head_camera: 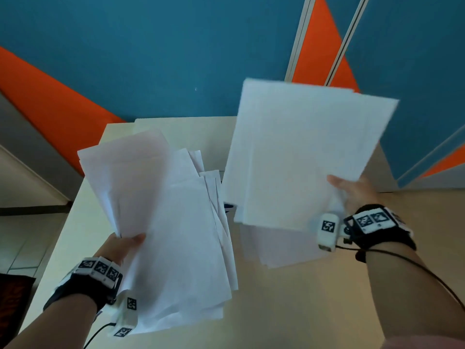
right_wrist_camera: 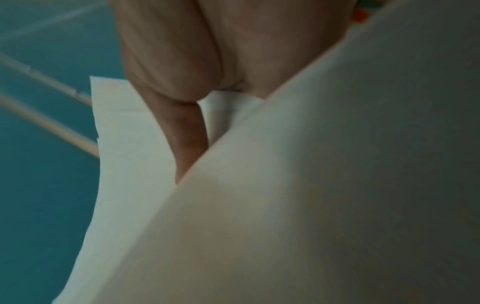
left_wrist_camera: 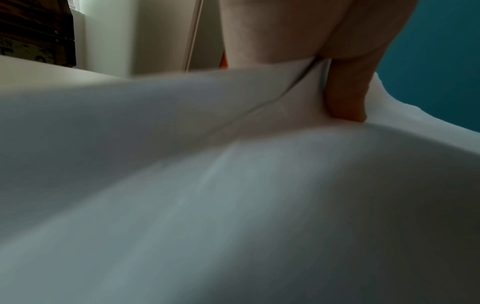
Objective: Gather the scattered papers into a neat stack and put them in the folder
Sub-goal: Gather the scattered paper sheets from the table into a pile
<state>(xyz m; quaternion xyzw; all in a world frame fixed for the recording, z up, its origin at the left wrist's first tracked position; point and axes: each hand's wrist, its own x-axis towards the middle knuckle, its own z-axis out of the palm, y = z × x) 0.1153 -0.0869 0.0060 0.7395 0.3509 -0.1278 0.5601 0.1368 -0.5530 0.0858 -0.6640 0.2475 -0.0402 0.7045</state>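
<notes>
My left hand (head_camera: 125,244) pinches a loose, fanned bundle of white papers (head_camera: 171,222) above the left half of the table, thumb on top. Up close, the thumb (left_wrist_camera: 348,92) presses into the sheets (left_wrist_camera: 233,185). My right hand (head_camera: 349,190) grips a second, squarer bundle of white papers (head_camera: 302,152) raised over the right half, thumb on its lower right part. In the right wrist view the thumb (right_wrist_camera: 182,127) lies on those sheets (right_wrist_camera: 311,205). More white sheets (head_camera: 281,248) lie on the table under the right bundle. No folder is plainly visible.
The beige table (head_camera: 302,311) runs back to a teal and orange partition wall (head_camera: 151,59). A small dark object (head_camera: 228,206) peeks out between the two bundles. Tiled floor (head_camera: 22,248) lies to the left of the table edge.
</notes>
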